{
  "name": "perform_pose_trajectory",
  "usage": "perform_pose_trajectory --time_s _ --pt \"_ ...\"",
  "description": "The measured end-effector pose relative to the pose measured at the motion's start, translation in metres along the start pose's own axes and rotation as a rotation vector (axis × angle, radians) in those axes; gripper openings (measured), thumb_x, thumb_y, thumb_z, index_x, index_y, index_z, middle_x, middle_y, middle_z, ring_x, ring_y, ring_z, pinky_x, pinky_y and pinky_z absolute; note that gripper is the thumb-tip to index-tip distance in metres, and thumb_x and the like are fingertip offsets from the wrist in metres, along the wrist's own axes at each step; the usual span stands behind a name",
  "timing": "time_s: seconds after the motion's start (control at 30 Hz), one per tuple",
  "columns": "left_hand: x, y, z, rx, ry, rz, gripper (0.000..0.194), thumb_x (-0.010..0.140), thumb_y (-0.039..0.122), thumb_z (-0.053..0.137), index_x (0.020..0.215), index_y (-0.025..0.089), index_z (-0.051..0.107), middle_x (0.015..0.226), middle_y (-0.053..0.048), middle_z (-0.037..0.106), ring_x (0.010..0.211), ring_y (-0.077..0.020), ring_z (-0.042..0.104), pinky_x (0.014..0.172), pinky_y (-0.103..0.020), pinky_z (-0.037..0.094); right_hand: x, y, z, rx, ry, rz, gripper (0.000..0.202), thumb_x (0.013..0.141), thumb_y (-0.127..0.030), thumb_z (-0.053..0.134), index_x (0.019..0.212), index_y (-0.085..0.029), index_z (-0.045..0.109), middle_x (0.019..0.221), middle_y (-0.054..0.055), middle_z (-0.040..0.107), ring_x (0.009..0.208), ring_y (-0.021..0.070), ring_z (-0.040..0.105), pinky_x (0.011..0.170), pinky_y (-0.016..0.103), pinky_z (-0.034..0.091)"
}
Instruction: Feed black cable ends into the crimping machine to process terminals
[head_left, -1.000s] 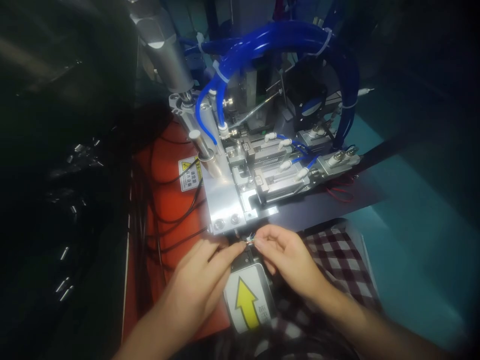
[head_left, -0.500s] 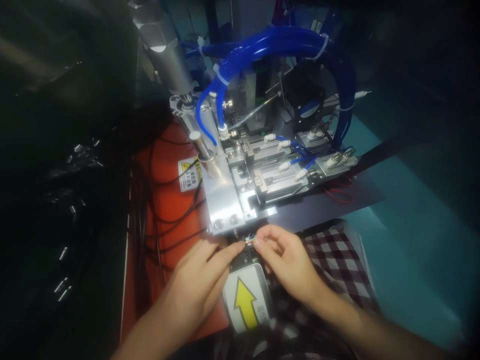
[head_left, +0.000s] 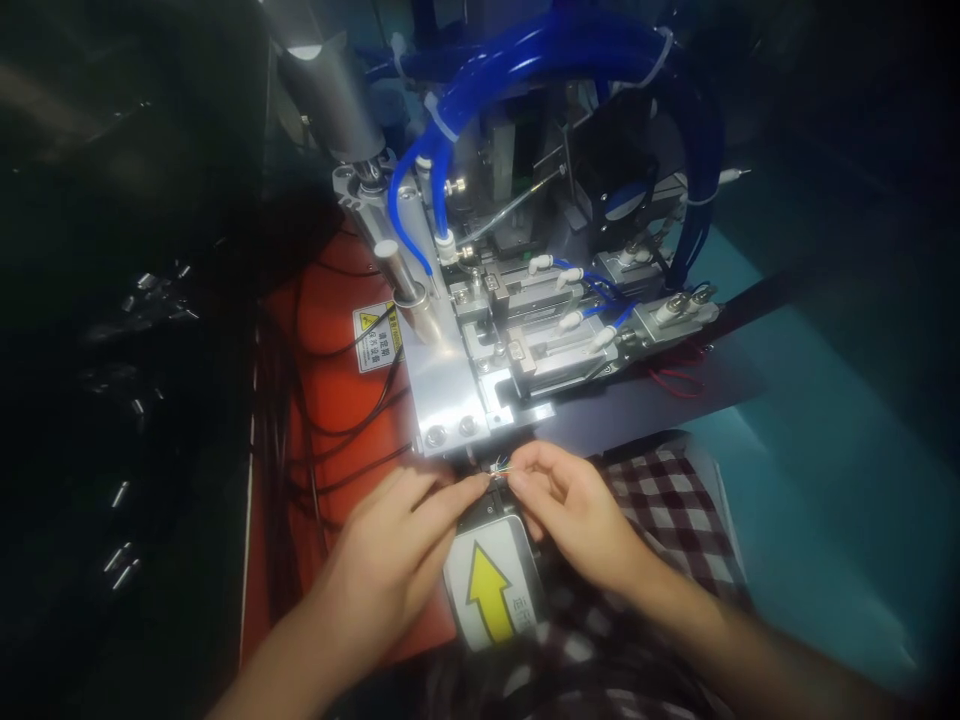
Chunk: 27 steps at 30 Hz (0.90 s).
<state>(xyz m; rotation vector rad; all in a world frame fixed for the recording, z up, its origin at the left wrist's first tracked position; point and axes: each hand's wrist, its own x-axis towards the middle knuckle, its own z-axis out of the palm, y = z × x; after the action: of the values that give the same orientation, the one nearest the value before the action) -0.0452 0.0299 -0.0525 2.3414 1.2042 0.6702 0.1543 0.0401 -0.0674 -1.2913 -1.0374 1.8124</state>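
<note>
Thin coloured wires [head_left: 501, 468] fan out between my two hands, just in front of the machine's metal front plate [head_left: 446, 400]. My right hand [head_left: 562, 500] pinches some of the wires between thumb and forefinger. From the other side, my left hand [head_left: 409, 525] has its fingertips closed at the small piece where the wires meet; that piece is mostly hidden and too small to name. Below the fingertips sits a dark fixture, and nearer to me a white label with a yellow arrow [head_left: 489, 590].
Blue air hoses [head_left: 555, 50] arch over the machine's pneumatic cylinders [head_left: 562, 340]. Black cables [head_left: 285, 480] run down the orange base [head_left: 337, 290] on the left, by a warning label [head_left: 377, 337]. Checked cloth [head_left: 675, 510] lies at the right, over my lap.
The view has shifted slightly, so the machine sits a little higher in the picture. Both hands keep nearly the same place, and the wires between them are spread a little differently.
</note>
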Motion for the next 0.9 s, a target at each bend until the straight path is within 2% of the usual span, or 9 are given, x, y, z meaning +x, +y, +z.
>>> perform_pose_trajectory --time_s 0.37,0.57,0.73,0.9 --pt "0.0048 0.0057 -0.0007 0.046 0.008 0.004 0.032 0.091 0.007 0.045 0.117 0.018 0.06 0.092 -0.005 0.057 0.081 -0.0143 0.055 0.068 -0.025 0.047 0.003 -0.0009 0.001 -0.038 0.048 -0.036 0.016 0.084 -0.031 0.06 0.078 -0.019 0.053 0.051 -0.008 0.045 0.043 0.0076 0.04 0.041 0.02 0.032" --pt "0.0015 0.0038 0.0041 0.083 0.018 -0.002 0.034 0.091 0.008 0.044 0.12 0.019 0.059 0.094 -0.006 0.056 0.082 -0.0161 0.053 0.067 -0.027 0.046 0.0021 0.0004 -0.0014 -0.104 0.071 -0.067 0.012 0.086 -0.028 0.058 0.081 -0.017 0.055 0.052 -0.007 0.044 0.045 0.0086 0.041 0.043 0.021 0.032" --pt "0.0024 0.0036 0.0025 0.063 0.019 0.001 0.033 0.091 0.007 0.045 0.119 0.019 0.059 0.092 -0.005 0.056 0.081 -0.0151 0.053 0.067 -0.025 0.047 -0.0001 0.0015 -0.0044 -0.23 0.15 -0.216 0.006 0.084 -0.023 0.061 0.085 -0.017 0.06 0.066 -0.002 0.053 0.057 0.0116 0.049 0.053 0.024 0.042" --pt "0.0026 0.0046 0.0028 0.07 0.036 0.001 0.031 0.092 0.009 0.045 0.116 0.019 0.061 0.09 -0.005 0.057 0.08 -0.0152 0.054 0.067 -0.025 0.048 0.0012 -0.0001 -0.0045 -0.377 0.172 -0.349 0.007 0.085 -0.018 0.059 0.078 -0.019 0.059 0.072 0.0 0.055 0.06 0.0125 0.049 0.054 0.025 0.041"
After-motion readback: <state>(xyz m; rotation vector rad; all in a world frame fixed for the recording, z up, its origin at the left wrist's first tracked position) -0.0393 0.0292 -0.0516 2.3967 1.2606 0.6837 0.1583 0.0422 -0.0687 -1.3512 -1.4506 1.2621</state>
